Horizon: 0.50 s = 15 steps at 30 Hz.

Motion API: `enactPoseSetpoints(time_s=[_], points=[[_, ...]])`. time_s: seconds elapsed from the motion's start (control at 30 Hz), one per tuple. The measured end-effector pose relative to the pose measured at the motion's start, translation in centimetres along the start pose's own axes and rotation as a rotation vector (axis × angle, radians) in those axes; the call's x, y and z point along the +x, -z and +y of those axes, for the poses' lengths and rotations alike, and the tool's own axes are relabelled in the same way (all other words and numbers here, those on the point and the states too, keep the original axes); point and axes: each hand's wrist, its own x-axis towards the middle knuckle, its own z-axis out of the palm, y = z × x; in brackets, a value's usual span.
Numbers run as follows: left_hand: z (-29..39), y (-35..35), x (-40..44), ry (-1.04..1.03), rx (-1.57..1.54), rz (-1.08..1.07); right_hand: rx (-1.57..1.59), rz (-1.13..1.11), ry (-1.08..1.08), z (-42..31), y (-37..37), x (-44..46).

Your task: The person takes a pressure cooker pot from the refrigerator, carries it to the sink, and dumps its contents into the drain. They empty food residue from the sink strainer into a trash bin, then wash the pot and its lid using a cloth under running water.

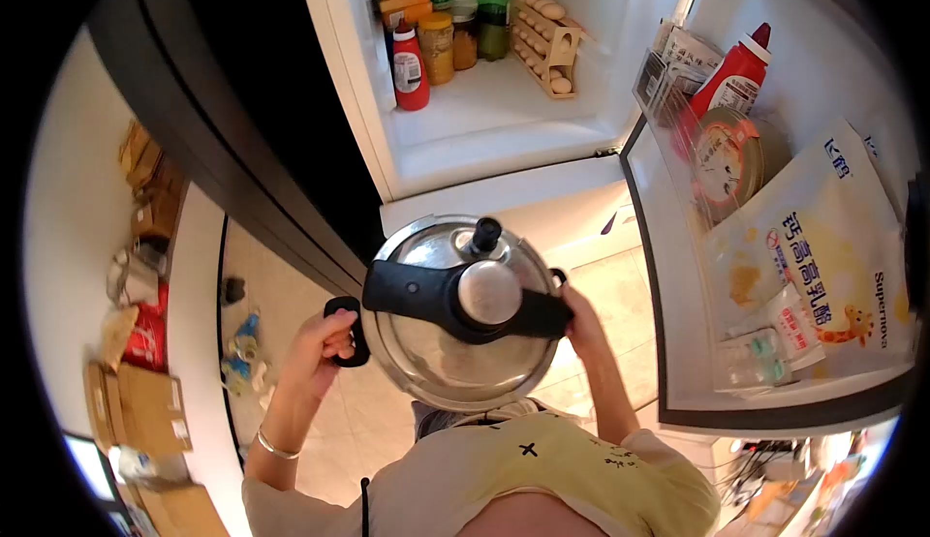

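A steel pressure cooker (455, 368) with a black lid bar and a round metal knob is held up in front of my body. My left hand (325, 348) is wrapped round its black loop handle on the left. On the other side, my right hand (579, 319) grips the cooker by its right handle, which the fingers and the lid bar partly hide. The lid sits on the pot, with a black valve (486, 235) standing on it. Just beyond the cooker is the open fridge (465, 135), its lower compartment facing me.
Inside stand a red squeeze bottle (410, 70), jars (437, 50), a green bottle (493, 14) and an egg rack (545, 48). The fridge door (668, 363) hangs open at right, its shelves holding a white food bag (814, 256). Cardboard boxes (150, 406) line the left.
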Motion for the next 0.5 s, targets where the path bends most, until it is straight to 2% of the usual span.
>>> enactPoseSetpoints(time_s=[0.23,0.3,0.5], points=[[-10.5,4.5,-0.2,0.129,-0.042,0.205,-0.063,-0.347,-0.18,6.8,6.1,-2.7],[-14.4,6.8,-0.1,0.124,-0.044,0.256,-0.181,-0.419,-0.236,7.8,7.5,-3.5],[-19.5,9.6,-3.7,0.187,-0.123,0.287,-0.184,-0.482,-0.41,8.8,7.5,-5.7]])
